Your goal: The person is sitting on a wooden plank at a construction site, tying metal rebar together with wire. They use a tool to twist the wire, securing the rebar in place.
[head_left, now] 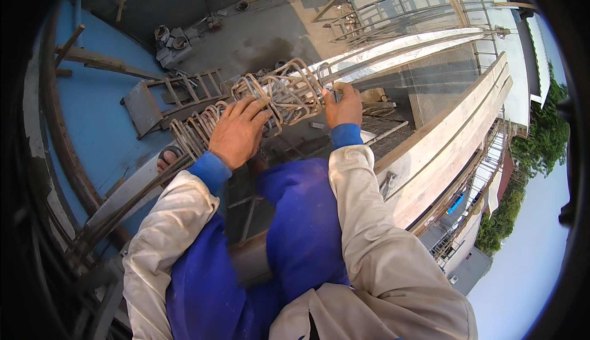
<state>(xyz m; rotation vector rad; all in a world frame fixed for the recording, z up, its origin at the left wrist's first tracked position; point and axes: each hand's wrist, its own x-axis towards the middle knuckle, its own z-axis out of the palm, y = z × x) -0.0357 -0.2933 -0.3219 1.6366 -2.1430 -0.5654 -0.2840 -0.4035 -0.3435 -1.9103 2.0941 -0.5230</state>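
A row of rusty rebar stirrups (192,132), bent into rectangular loops, hangs along long steel bars (393,52) in front of me. My left hand (237,133) lies over the bunched stirrups, its fingers curled round the upper sides of some loops. At the right end of the bunch, my right hand (344,107) is closed with thumb and fingers on one stirrup. Several loops between my hands lean at different angles and overlap. The fingertips of my left hand are partly hidden among the loops.
Wooden planks (452,140) run along my right side, high above the ground. Below stand a wooden ladder (193,91) and a blue surface (104,115). A sandalled foot (167,157) rests at the left by a beam. More rebar (405,8) lies at the far right.
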